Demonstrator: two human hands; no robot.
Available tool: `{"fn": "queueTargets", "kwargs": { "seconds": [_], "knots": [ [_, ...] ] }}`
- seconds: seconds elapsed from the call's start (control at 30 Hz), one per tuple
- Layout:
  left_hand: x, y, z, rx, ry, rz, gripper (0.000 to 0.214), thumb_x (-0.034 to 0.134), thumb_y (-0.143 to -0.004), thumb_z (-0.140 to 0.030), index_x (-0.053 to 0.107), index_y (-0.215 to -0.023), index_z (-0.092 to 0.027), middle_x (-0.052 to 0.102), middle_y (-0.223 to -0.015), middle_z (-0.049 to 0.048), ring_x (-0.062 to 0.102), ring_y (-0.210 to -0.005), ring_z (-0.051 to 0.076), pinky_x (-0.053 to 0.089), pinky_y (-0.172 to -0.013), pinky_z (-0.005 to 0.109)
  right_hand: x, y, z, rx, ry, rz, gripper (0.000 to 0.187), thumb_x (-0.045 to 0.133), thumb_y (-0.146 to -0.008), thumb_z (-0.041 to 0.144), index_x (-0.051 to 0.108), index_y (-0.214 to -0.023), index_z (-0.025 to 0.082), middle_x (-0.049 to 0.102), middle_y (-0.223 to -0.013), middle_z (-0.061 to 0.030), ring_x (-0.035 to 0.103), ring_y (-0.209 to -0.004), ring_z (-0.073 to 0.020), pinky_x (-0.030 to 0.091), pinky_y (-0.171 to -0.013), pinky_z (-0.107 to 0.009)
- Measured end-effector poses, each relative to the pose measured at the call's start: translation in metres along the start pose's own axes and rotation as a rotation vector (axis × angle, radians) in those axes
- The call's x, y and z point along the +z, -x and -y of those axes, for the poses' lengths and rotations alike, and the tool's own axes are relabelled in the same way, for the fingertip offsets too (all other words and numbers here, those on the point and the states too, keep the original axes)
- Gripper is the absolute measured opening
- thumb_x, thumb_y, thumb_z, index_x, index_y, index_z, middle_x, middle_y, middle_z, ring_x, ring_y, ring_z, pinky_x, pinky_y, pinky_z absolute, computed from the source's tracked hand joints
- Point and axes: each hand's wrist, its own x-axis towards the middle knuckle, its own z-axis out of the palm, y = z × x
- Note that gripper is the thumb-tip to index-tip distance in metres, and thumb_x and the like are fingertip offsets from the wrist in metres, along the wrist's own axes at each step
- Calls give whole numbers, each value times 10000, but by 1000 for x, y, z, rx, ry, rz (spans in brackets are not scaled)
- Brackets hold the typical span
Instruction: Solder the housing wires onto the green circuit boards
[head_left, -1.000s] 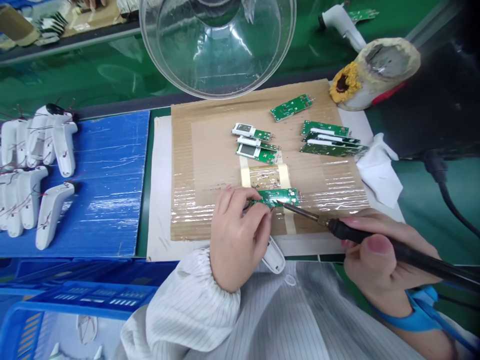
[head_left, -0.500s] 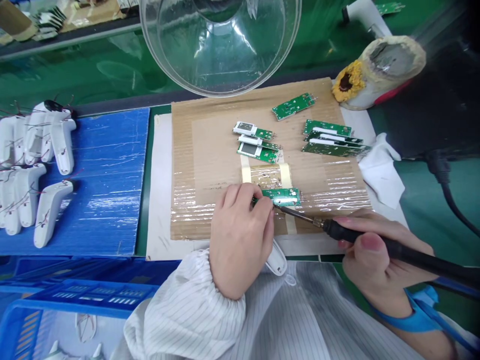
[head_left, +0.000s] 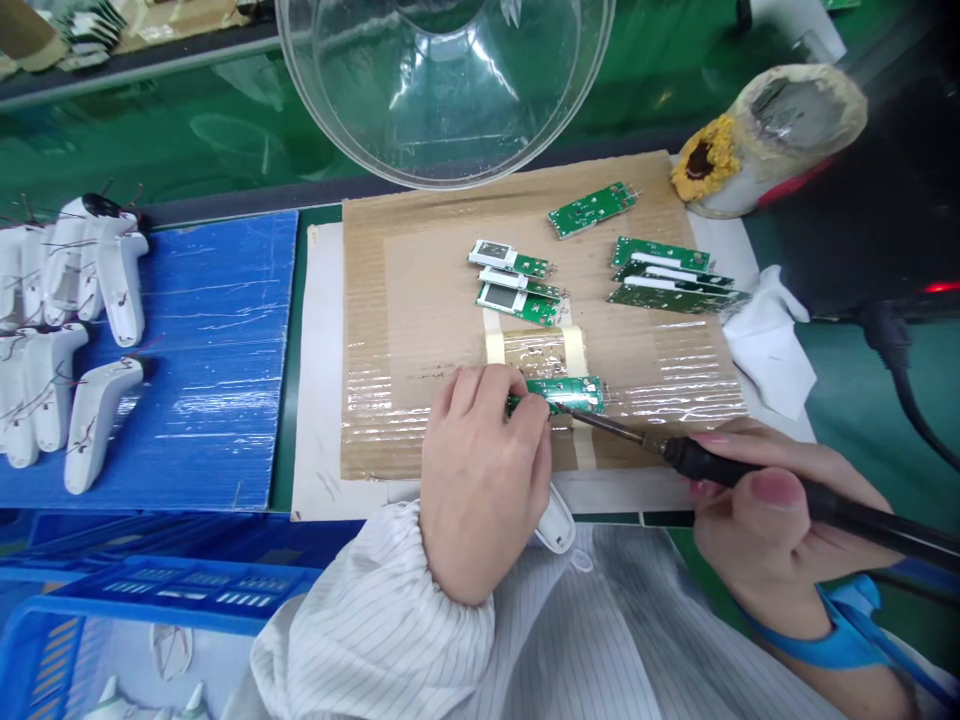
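nearest lay a white shell (head_left: 556, 522), partly hidden by the left hand (head_left: 484, 480); it looked like light, stiff, smooth plastic, best held around its sides. the left hand was drawn narrow, fingers bunched at the left end of a green board (head_left: 574, 392); the tips were hidden, so whether they pinched the board, a wire or both could not be told. the right hand (head_left: 780, 510) was closed round the black handle of a soldering iron (head_left: 697, 462), whose metal tip met the board's near edge or sat just beside it. the handle was the place to grip, as the shaft was probably hot.

the green board lay on cardboard (head_left: 420, 300), just nearer than a taped strip (head_left: 534, 350). it was likely light, rigid and fragile, with small parts on its face and thin leads at its right end, so its long edges offered the safest hold. farther back lay boards with screens (head_left: 510, 300), likely easy to scratch, then a lone board (head_left: 592, 209).
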Motion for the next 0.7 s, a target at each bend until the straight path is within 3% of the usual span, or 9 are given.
{"fn": "queueTargets", "kwargs": {
  "seconds": [0.07,0.4,0.57,0.7],
  "knots": [
    [1,1,1,-4,21,-10,110,547,-919,-116,613,-838,-152,602,-1012,95,544,-975,245,495,-881,456,4,-1,0,-68,-25,-52,200,639,-882,377,772,-843,233,592,-523,11,500,-365,-142,349,-329,-321],
    [5,11,12,-23,221,-76,89,573,-952,-153,653,-916,-167,607,-1099,93,565,-1052,235,492,-896,425,4,0,-5,-85,-4,-66,204,632,-884,393,771,-877,244,618,-541,-2,536,-391,-167,396,-352,-339],
    [5,9,9,-15,138,-63,94,563,-942,-152,639,-890,-173,610,-1110,105,560,-1039,260,490,-908,476,3,1,-1,-39,-2,1,180,631,-879,345,764,-838,231,654,-592,-17,550,-421,-164,391,-358,-327],
    [4,5,5,-1,58,-42,105,551,-926,-131,624,-859,-166,614,-1084,108,556,-1029,261,486,-944,497,6,0,1,-38,19,-39,193,639,-863,398,759,-795,263,620,-534,1,481,-355,-152,348,-303,-322]
  ]
}}
